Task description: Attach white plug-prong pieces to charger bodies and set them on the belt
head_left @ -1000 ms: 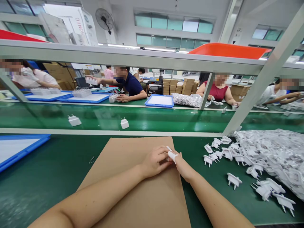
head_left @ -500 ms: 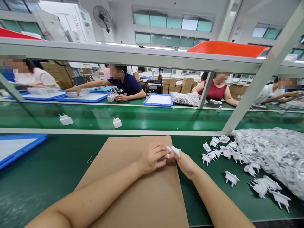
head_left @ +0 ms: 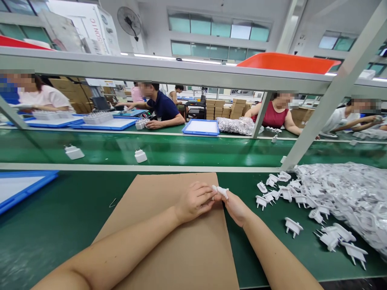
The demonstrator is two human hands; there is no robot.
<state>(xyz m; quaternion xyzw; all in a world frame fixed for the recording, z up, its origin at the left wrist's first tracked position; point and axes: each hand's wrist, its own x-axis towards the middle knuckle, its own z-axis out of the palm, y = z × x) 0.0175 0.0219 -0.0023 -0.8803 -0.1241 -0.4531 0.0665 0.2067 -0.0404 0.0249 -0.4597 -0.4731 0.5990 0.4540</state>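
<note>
Currently my left hand [head_left: 193,201] and right hand [head_left: 237,207] pinch one white plug part [head_left: 221,191] between their fingertips, above the cardboard sheet [head_left: 181,241].

The plug part [head_left: 221,190] you pinch between your left hand [head_left: 193,201] and right hand [head_left: 237,207] is plain white. Under your hands lies a plain brown cardboard sheet [head_left: 169,249]; your counter [head_left: 60,225] is dark green. To your right, the loose plug parts [head_left: 292,226] are white too, and the heap of bagged parts [head_left: 347,197] shows white through clear film. At your left sits a tray [head_left: 18,189] with a blue rim and white floor. On the glossy green belt [head_left: 196,151] ride two white chargers [head_left: 140,156]. Overhead, a bin [head_left: 287,62] is orange-red.
</note>
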